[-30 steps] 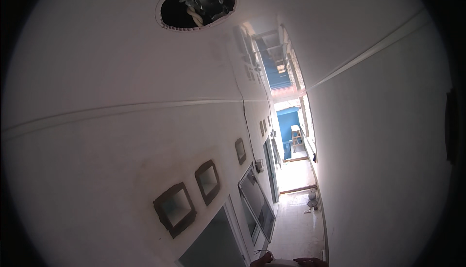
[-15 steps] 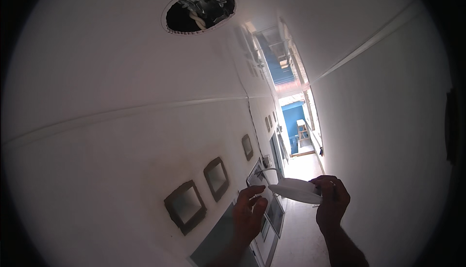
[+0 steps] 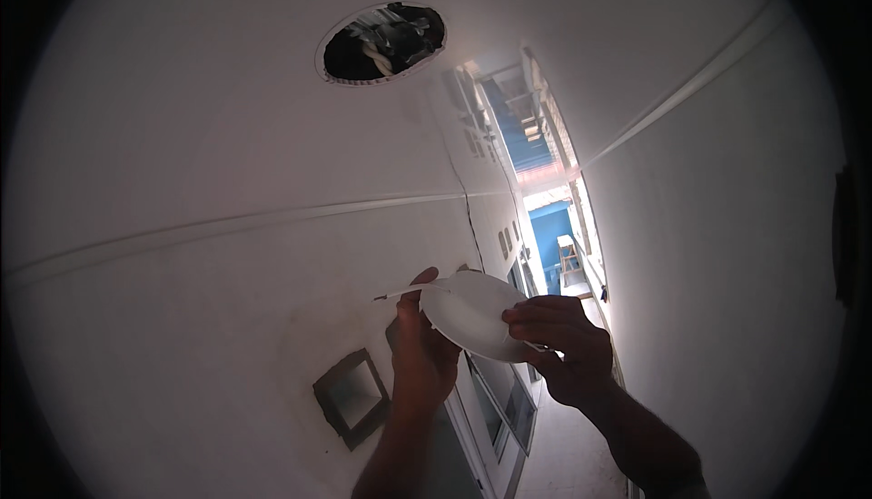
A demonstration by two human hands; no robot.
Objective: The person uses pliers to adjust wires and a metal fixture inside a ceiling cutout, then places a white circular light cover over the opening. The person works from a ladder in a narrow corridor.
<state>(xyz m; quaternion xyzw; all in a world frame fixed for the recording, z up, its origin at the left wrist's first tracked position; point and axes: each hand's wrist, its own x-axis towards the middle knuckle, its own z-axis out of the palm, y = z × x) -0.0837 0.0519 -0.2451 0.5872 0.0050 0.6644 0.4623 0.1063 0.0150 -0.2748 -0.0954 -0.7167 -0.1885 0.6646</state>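
Note:
A flat white round ceiling light [image 3: 477,317] is held up in front of me, tilted, with its broad face showing. My right hand [image 3: 572,345] grips its right edge with the fingers bent over the face. At the opposite edge, my left hand [image 3: 420,349] is closed about the rim; part of its fingers is hidden. A short white cable [image 3: 400,293] runs left from the light across my left fingers and ends in a darker tip. Above both hands, a round hole [image 3: 386,42] in the white ceiling shows a twisted pale cable [image 3: 377,59] inside.
Square wall recesses with dark rims, one a near recess [image 3: 352,399], line the left wall beside a white-framed door [image 3: 495,417]. A plain wall [image 3: 718,254] bounds the right. Down the bright corridor stands a wooden stepladder [image 3: 569,254] by a blue wall [image 3: 548,227].
The light has moved left and turned from nearly edge-on to show its face. My left hand has risen and closed on its left edge. My right hand has shifted up and left.

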